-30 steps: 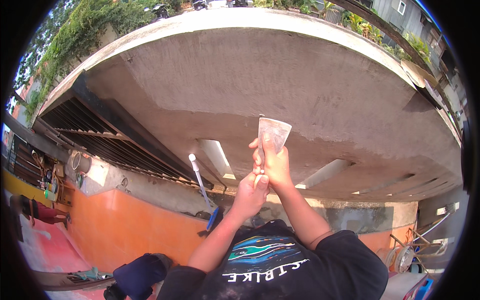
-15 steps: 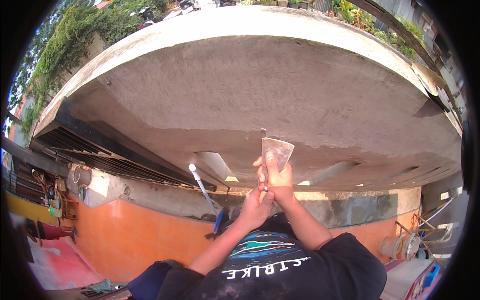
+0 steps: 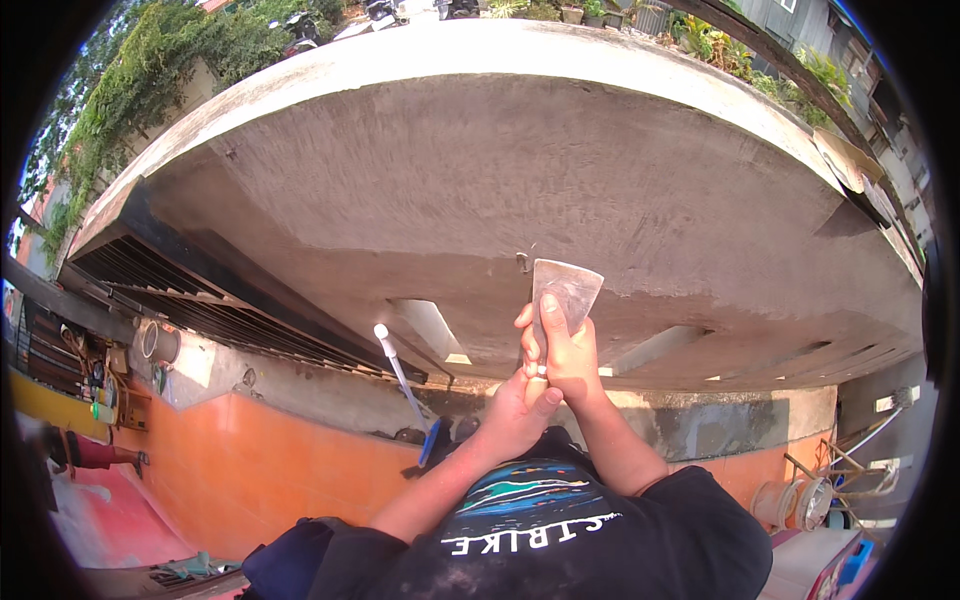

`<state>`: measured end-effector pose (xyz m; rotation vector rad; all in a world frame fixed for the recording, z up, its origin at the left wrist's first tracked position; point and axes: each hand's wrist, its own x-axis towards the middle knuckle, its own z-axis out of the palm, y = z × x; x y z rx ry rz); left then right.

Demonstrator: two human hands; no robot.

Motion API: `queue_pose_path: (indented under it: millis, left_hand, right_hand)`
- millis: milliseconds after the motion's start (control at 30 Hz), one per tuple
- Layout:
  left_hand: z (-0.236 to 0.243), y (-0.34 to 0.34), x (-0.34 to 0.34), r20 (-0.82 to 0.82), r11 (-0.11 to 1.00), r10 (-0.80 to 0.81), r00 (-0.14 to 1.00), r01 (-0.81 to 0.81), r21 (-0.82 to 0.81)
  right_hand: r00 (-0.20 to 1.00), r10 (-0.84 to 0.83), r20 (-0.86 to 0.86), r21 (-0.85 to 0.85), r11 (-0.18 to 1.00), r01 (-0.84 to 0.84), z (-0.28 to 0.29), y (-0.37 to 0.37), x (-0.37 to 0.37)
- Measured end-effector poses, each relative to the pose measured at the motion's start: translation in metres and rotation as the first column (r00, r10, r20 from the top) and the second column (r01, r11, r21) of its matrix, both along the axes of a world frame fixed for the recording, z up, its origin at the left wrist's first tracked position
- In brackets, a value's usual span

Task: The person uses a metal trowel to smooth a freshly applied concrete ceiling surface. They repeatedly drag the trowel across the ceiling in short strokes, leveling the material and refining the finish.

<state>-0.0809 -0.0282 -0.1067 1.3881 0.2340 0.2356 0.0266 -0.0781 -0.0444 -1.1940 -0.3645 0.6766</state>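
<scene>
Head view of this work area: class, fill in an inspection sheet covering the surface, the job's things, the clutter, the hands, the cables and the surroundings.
Surface: rough grey concrete slab, streaked, with a small bent metal hook sticking out beside the blade.
Job's things: flat-bladed metal scraper with a pale wooden handle, its blade laid against the slab.
Clutter: white-handled blue tool propped by the orange wall; pale buckets at the right.
Hands: left hand wrapped round the handle's end; right hand gripping higher, forefinger pressed on the blade.
Cables: nothing seen.
Surroundings: dark metal grille, green climbing plants, outdoor daylight.
</scene>
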Motion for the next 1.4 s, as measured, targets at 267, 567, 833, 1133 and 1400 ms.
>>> queue_pose_path:
  millis: [267, 567, 833, 1133, 1400]
  left_hand:
    - [-0.049, -0.008, -0.001, -0.06, 0.996, 0.084, 0.995, -0.085, -0.021]
    - [-0.047, -0.026, 0.019, -0.03, 0.981, 0.134, 0.99, -0.137, -0.14]
    - [-0.034, -0.041, 0.014, 0.052, 0.969, 0.149, 0.987, -0.135, -0.207]
    - [-0.039, -0.039, 0.019, 0.037, 0.952, 0.138, 0.99, -0.123, -0.279]
    - [-0.057, -0.033, 0.022, 0.021, 0.964, 0.156, 0.988, -0.147, -0.223]
  right_hand:
    - [0.998, 0.028, -0.052, -0.061, 0.998, -0.031, -0.043, 0.002, 0.004]
    - [0.993, 0.106, 0.049, -0.114, 0.988, -0.1, -0.042, -0.005, 0.019]
    - [0.994, 0.093, 0.065, -0.144, 0.986, -0.083, -0.029, -0.019, 0.013]
    - [0.993, 0.094, 0.076, -0.199, 0.977, -0.077, -0.034, -0.013, 0.017]
    - [0.993, 0.063, 0.099, -0.133, 0.99, -0.049, -0.046, -0.01, 0.016]
